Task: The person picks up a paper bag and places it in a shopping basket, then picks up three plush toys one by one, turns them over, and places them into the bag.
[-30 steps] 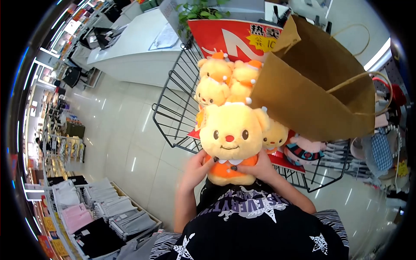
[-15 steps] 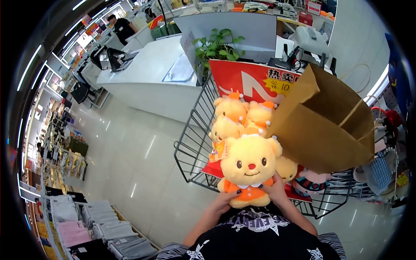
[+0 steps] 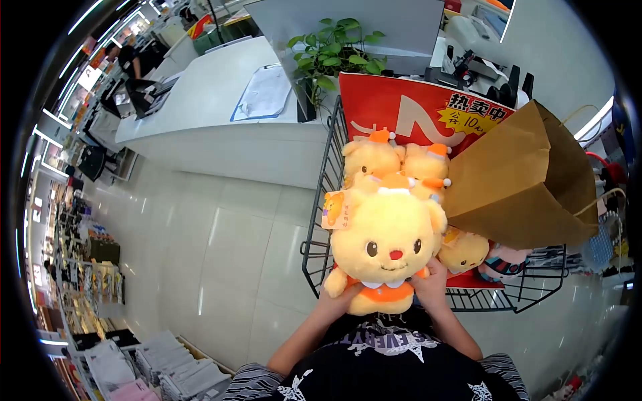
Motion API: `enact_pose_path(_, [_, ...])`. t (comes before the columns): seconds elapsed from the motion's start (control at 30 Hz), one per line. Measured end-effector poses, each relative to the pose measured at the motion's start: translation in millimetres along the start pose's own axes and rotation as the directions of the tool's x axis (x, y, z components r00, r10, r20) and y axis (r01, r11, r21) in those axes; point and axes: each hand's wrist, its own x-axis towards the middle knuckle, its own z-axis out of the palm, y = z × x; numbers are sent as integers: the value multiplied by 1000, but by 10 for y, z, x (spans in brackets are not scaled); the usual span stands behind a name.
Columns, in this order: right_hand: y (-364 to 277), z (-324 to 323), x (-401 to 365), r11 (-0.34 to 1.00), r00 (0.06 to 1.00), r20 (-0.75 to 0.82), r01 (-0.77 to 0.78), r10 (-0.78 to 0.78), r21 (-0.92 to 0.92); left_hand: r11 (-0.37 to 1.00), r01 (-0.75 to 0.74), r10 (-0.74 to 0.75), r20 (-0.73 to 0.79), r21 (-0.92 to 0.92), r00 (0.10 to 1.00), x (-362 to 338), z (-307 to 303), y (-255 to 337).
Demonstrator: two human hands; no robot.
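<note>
A yellow plush bear (image 3: 384, 244) with a red nose and orange outfit is held upright between both my hands, facing me, in front of my body. My left hand (image 3: 338, 298) grips its lower side on the left, with most fingers hidden behind the toy. On the other side, my right hand (image 3: 430, 283) is closed round its flank. A paper tag (image 3: 336, 210) hangs by the bear's ear. Behind it, more plush bears (image 3: 374, 160) with orange hats sit in a black wire basket (image 3: 322, 200). To the right stands a brown paper bag (image 3: 515, 180), its mouth open.
A red sale sign (image 3: 401, 107) rises at the basket's back. Beyond are a white counter (image 3: 207, 87) with a clipboard (image 3: 264, 93) and a green plant (image 3: 334, 53). Folded clothes (image 3: 160, 361) lie on a rack at lower left. A person (image 3: 127, 61) stands far off.
The plush bear has come up nearer to my face and looks larger, tilting slightly, still in both hands. My view has shifted, so the basket and bag sit farther right.
</note>
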Motion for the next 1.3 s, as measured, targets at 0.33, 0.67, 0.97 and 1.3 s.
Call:
enact_pose_path(0.33, [67,438,-2,964,990,-62,-106,124,243,977,106,-77,158,-185,984,252,-242,-152])
enact_pose_path(0.67, [237,426,-142,936,974,153,-206,167,286,548,-635,495,401,545,771,236,-83,192])
enact_pose_path(0.97, [467,384,102,479,986,108,-156,127,864,563,-785,361,777,259,515,303,-88,361])
enact_pose_path(1.3, [351,420,66,637,982,59,-160,178,754,864,-449,432,123,229,894,426,-179,200])
